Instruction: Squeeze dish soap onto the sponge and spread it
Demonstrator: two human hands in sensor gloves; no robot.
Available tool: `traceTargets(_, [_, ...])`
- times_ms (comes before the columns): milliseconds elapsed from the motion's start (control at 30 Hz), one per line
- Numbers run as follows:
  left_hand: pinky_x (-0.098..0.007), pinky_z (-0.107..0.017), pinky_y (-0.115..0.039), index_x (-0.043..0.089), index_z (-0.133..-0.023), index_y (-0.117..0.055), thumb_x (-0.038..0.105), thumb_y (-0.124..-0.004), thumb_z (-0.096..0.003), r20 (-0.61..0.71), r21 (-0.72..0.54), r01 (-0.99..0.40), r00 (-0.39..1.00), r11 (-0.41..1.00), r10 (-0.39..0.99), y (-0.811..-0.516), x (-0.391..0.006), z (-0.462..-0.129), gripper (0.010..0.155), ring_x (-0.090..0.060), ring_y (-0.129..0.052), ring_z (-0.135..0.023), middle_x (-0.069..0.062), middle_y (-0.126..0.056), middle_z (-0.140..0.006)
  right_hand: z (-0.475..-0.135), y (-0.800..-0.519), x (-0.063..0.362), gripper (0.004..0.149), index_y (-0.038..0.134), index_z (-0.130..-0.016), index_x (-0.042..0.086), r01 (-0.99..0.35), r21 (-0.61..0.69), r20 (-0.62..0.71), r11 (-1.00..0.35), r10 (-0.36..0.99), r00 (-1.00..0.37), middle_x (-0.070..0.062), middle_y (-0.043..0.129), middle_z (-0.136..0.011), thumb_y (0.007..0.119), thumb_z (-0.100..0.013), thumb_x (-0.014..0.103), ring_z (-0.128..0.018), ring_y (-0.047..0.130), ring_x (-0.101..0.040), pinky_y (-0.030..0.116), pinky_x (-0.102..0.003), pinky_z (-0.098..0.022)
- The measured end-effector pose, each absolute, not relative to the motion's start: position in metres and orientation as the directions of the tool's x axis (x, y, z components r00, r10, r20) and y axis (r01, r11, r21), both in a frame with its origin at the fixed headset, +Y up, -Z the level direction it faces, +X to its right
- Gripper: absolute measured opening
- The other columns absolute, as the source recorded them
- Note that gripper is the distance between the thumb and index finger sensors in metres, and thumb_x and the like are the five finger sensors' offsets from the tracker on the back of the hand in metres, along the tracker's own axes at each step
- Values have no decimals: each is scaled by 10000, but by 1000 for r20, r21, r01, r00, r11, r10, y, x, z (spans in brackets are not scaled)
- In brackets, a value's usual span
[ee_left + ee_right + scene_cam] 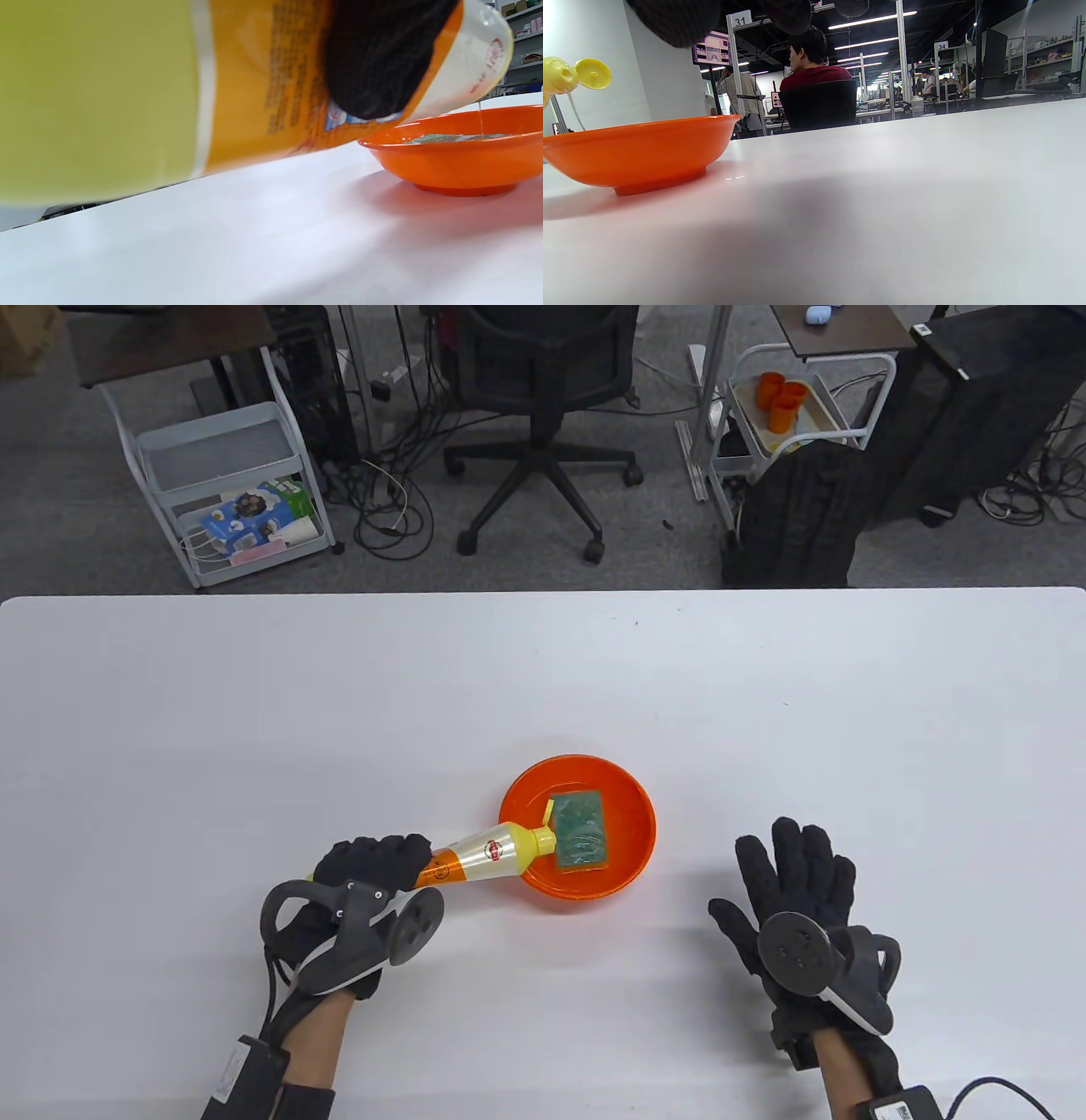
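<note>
One soap bottle (479,857), one sponge (580,830), one orange bowl (632,848), all near the front-centre of the white surface (254,729). Sponge lies flat inside bowl, long axis running away from the person. Bottle is tipped, long axis pointing right & slightly away, yellow nozzle end over the bowl's left rim w/ flip cap (593,74) open; a thin strand of soap (481,118) drops into the bowl. L hand (365,891): grip closed round the bottle's base end, fingers (377,59) wrapped on the label. R hand (797,916): grip open, fingers spread, holding nothing, well right of bowl; can't tell if it touches the surface.
</note>
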State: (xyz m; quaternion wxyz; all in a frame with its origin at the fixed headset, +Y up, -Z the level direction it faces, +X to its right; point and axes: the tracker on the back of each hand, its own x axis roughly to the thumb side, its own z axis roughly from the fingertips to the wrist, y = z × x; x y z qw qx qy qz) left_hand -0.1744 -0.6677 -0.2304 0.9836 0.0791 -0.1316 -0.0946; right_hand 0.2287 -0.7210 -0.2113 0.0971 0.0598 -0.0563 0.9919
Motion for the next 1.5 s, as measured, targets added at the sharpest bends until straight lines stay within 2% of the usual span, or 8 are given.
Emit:
traceTargets(967, [-473, -613, -878, 283, -907, -836, 490, -941, -414, 344, 191, 70, 929, 979, -134, -670, -106, -252, 545, -240, -1078, -747, 14, -1047, -843, -211, -719, 232, 760, 382, -1190, 179, -217, -114, 124, -970, 203, -971, -257, 219, -1253, 596, -590, 592, -1122, 194, -548, 240, -724, -781])
traceTargets(1500, [-472, -607, -882, 281, -901, -843, 491, -943, -409, 290, 193, 118, 942, 974, -171, -670, -152, -230, 544, -238, -1083, -741, 14, -1053, -834, -210, -719, 231, 759, 382, -1190, 178, -211, -119, 126, -970, 196, -972, -259, 220, -1252, 596, -591, 592, -1122, 195, -548, 240, -724, -781])
